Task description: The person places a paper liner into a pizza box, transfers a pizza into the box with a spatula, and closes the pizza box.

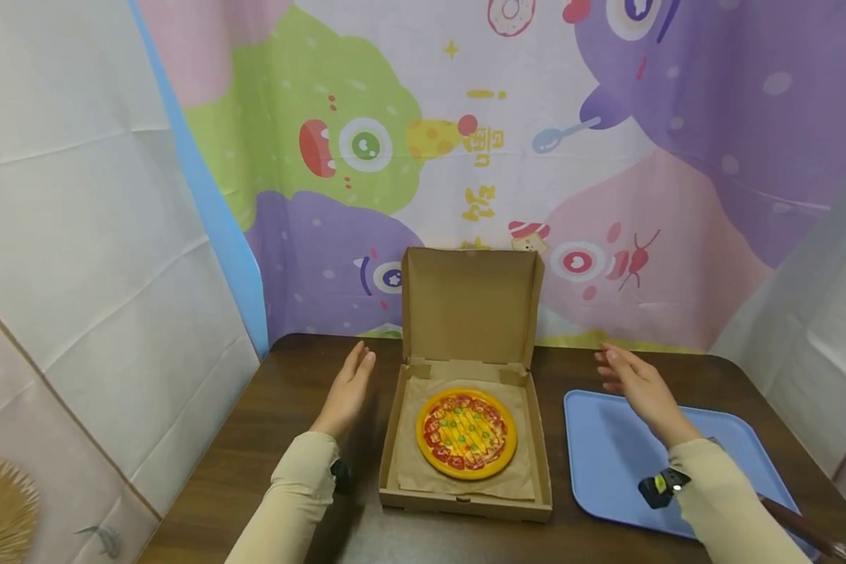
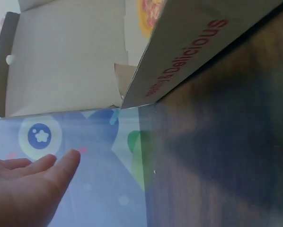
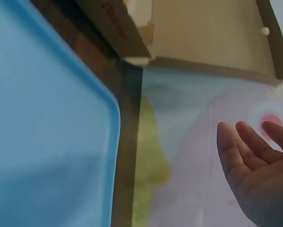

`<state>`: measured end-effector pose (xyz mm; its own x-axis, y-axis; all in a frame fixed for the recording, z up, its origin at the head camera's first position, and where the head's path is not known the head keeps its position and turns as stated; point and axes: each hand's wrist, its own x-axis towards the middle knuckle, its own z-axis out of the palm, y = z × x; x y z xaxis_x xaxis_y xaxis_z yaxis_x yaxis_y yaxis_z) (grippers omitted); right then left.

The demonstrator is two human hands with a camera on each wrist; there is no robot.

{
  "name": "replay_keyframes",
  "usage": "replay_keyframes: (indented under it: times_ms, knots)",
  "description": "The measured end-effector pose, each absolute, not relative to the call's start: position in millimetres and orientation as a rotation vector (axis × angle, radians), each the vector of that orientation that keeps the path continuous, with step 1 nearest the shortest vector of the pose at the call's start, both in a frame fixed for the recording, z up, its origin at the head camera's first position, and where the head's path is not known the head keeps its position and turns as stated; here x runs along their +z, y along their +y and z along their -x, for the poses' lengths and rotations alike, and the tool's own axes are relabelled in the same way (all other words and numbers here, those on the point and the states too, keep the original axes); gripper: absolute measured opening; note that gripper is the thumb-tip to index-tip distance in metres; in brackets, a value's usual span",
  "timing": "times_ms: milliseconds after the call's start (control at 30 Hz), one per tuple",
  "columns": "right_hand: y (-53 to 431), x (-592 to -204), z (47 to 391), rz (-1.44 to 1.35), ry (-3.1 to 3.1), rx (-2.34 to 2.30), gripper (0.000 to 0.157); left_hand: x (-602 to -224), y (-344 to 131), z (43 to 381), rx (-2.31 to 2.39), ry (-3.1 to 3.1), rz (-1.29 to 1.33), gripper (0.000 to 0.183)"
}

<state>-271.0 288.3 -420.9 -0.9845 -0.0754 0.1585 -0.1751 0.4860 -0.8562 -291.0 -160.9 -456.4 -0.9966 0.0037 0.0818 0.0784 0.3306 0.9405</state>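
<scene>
A cardboard pizza box [image 1: 465, 507] stands on the table with its lid [image 1: 472, 309] raised upright at the back. Inside, on brown paper [image 1: 412, 439], lies a round toy-like pizza [image 1: 467, 433] with a yellow crust, red edge slices and green bits. My left hand [image 1: 345, 392] hovers left of the box, fingers extended and holding nothing. On the other side, my right hand [image 1: 645, 392] is raised over the far part of a blue tray [image 1: 606, 470], its fingers loosely bent and bare. Both hands are apart from the box. Red lettering shows on the box side [image 2: 179, 61] in the left wrist view.
The dark wooden table [image 1: 254, 470] ends at a printed cartoon curtain [image 1: 465, 180] behind the box. White cloth [image 1: 99, 196] hangs at the left. A dark rod [image 1: 811, 533] crosses the tray's near right corner. A straw-coloured round thing [image 1: 3, 509] sits at lower left.
</scene>
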Motion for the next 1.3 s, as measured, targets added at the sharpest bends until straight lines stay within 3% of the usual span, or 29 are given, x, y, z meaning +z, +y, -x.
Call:
replay_keyframes:
  times_ms: [167, 467, 733, 1300]
  knots:
    - [259, -424, 297, -0.176, -2.601, 1.789, 0.068, -452, -154, 308, -1.869, -2.522, 0.075, 0.078]
    - [212, -440, 334, -0.072, -2.613, 1.975, 0.066, -450, -142, 336, -1.823, -2.717, 0.079, 0.083]
    - [196, -453, 346, -0.060, -2.681, 1.924, 0.088, -450, -136, 356, -2.034, -2.664, 0.160, 0.078]
    - [193, -457, 351, 0.060, -2.657, 2.090, 0.072, -441, -112, 360, -2.295, -2.543, 0.078, 0.077]
